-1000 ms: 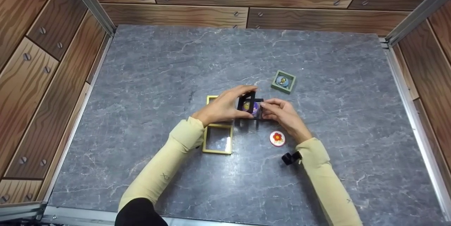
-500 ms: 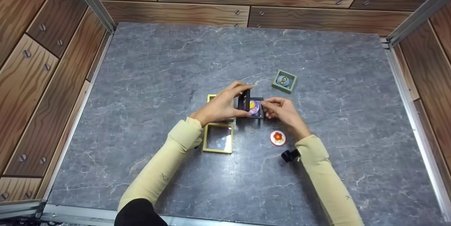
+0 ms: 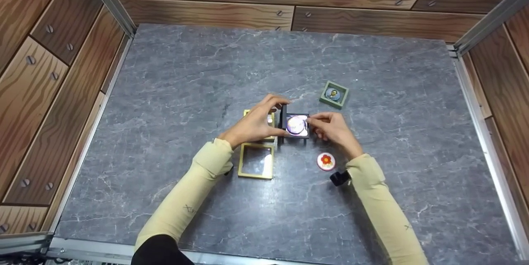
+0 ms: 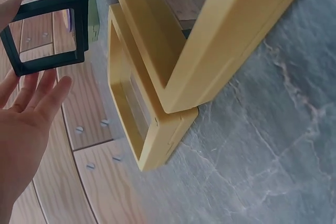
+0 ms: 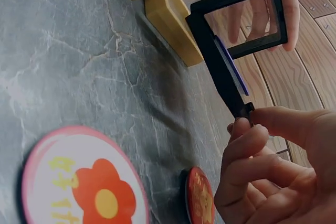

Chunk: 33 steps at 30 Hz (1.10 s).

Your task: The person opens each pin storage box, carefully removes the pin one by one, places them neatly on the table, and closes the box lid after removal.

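My left hand holds the upright half of a black hinged display frame, thumb on one edge and fingers on the opposite one. Clear film fills that half. The frame's other half lies roughly level, and on its film rests a round purple-edged badge, bright with glare from above. At that half's outer edge, my right hand pinches the rim between thumb and forefinger, clearly seen in the right wrist view. The frame is held above the table, apart from the yellow frames beside it.
Two yellow frames lie adjoining at left, partly under my left hand. A white badge with a red flower lies near my right wrist. Below my right hand is a red badge. A green box with a blue badge stands behind.
The black frame's upright half has swung left with my left hand, spreading the frame wider and uncovering the purple badge. My right hand stays at the rim.
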Each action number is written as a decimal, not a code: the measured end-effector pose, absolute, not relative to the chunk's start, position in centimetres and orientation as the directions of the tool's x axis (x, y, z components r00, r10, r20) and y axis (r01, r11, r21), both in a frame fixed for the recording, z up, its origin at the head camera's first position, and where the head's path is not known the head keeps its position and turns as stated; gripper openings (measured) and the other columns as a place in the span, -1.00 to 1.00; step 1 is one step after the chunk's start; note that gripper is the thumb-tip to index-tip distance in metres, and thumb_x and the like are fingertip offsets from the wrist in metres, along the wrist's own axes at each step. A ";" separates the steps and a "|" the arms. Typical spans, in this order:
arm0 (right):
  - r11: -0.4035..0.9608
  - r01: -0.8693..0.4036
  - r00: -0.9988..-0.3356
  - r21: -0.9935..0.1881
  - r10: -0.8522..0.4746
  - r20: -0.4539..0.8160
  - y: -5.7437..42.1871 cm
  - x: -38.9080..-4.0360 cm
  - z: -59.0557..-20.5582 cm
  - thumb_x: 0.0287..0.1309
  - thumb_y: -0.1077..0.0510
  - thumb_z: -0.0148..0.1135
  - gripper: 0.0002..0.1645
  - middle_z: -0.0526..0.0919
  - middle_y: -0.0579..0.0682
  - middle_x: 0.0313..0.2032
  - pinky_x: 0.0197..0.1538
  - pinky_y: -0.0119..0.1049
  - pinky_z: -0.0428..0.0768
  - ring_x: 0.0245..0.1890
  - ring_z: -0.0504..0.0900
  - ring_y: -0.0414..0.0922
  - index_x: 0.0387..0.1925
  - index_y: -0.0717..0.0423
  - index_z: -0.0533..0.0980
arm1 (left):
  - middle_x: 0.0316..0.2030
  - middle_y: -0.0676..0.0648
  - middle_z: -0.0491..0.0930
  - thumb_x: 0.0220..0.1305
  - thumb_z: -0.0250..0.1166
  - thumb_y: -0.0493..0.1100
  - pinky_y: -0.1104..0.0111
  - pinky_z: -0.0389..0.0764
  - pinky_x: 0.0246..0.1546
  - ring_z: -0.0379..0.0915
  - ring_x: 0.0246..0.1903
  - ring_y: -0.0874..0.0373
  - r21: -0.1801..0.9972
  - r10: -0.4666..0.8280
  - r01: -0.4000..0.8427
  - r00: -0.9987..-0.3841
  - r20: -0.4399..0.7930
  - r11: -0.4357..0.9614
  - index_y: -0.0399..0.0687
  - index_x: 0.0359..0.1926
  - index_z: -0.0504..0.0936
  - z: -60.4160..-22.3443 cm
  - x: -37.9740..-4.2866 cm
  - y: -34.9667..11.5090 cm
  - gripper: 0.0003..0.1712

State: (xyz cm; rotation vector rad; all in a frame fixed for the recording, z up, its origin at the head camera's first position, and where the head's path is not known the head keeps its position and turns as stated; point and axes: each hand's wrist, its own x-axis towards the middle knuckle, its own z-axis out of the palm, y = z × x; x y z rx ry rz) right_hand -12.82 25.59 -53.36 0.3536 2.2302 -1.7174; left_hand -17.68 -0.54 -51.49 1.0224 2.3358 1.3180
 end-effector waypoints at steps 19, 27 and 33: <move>0.334 0.322 -0.944 -0.886 0.046 -0.326 25.4 -13.0 -53.9 0.33 0.12 0.42 -0.60 0.66 -0.25 -0.62 -0.64 -0.51 0.43 -0.72 0.44 -0.35 -0.03 0.41 0.67 | 0.30 -0.10 0.49 0.02 0.69 -0.08 0.12 0.51 0.50 0.48 0.32 0.01 0.834 0.660 0.431 -0.743 0.111 0.346 -0.07 0.45 0.44 -52.0 -17.5 -1.1 -0.02; 0.422 0.305 -0.951 -0.854 0.084 -0.298 24.9 -13.0 -54.1 0.32 0.10 0.44 -0.64 0.63 -0.19 -0.63 -0.65 -0.52 0.39 -0.72 0.44 -0.34 -0.09 0.36 0.70 | 0.36 -0.06 0.47 0.02 0.70 -0.04 0.08 0.47 0.53 0.45 0.39 0.01 0.800 0.643 0.433 -0.762 0.079 0.415 -0.03 0.47 0.44 -52.3 -17.2 -1.1 0.00; 0.499 0.262 -0.965 -0.826 0.120 -0.233 24.3 -12.8 -54.1 0.32 0.12 0.43 -0.67 0.68 -0.09 -0.58 -0.66 -0.52 0.38 -0.75 0.42 -0.36 -0.11 0.36 0.72 | 0.38 -0.06 0.47 0.04 0.68 -0.08 0.09 0.48 0.52 0.45 0.39 0.00 0.796 0.641 0.430 -0.765 0.070 0.426 -0.03 0.48 0.43 -52.3 -17.2 -0.8 -0.01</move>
